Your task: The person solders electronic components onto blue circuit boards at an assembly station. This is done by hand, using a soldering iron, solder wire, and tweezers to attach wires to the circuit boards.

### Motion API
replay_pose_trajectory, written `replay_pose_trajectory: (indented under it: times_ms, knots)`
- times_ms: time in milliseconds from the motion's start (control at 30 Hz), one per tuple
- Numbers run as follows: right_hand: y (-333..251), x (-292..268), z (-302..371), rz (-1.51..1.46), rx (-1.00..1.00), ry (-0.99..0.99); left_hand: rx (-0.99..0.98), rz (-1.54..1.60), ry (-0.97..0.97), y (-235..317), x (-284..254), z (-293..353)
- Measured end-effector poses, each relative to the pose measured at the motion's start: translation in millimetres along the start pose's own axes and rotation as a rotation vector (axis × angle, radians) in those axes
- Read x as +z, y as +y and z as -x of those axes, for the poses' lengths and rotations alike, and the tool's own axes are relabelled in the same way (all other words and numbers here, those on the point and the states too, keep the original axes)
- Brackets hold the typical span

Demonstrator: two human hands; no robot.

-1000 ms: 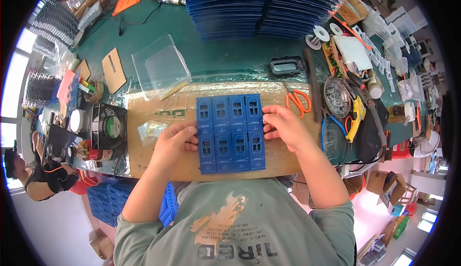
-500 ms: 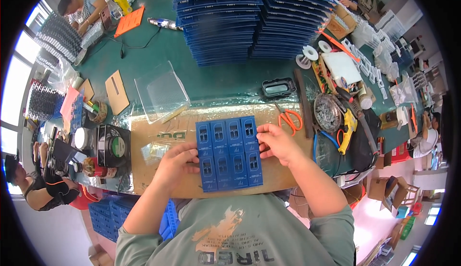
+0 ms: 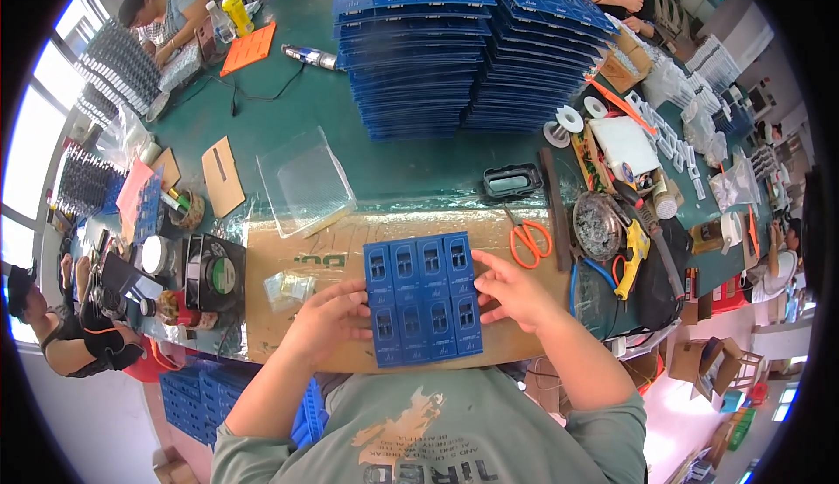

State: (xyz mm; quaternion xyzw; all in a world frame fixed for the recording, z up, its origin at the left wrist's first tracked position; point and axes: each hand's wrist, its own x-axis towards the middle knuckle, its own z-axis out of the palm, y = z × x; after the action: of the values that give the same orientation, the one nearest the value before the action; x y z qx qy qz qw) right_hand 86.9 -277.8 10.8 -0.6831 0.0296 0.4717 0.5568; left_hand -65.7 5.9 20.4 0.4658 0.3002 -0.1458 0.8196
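Note:
A blue circuit-board panel [image 3: 423, 300], divided into two rows of rectangular sections with dark parts in their cut-outs, is between my two hands above the cardboard sheet [image 3: 266, 243]. Gripping its left edge is my left hand [image 3: 332, 320], thumb on top and fingers partly beneath. At the opposite edge, my right hand [image 3: 517, 292] pinches the panel's upper right side between thumb and fingers. The panel's underside is hidden. Beyond it, on the green table, rise two tall stacks of similar blue panels [image 3: 415, 69].
Orange-handled scissors [image 3: 530, 243], a black tray [image 3: 511, 181] and a dark bar [image 3: 555, 208] lie right of the panel. Farther right are a metal dish [image 3: 599, 226] and a yellow tool [image 3: 634, 261]. A clear plastic sheet [image 3: 306, 182] and black fan [image 3: 214, 272] are leftward. Co-workers sit around.
The whole view has shifted, so the table and its things appear slightly lower. Both hands keep their hold on the panel, which stays nearly in place over the cardboard.

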Motion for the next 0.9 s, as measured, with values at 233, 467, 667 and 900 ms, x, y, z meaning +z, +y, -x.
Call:
replay_pose_trajectory:
  times_ms: [233,467,667,900]
  knots:
    - [-1.0,-2.3,8.8,-0.027,0.013,-0.064,-0.037,0.038,-0.067,4.4,-3.8,-5.1]
    - [2.1,1.2,9.5,-0.060,-0.003,-0.051,0.024,-0.022,-0.071,1.7,1.4,-1.8]
    - [1.3,6.3,14.9,-0.082,-0.046,-0.020,0.115,-0.034,-0.115,-2.1,3.1,1.2]
    - [4.7,2.9,37.2,-0.116,-0.230,0.016,0.201,0.049,0.097,0.0,16.1,12.0]
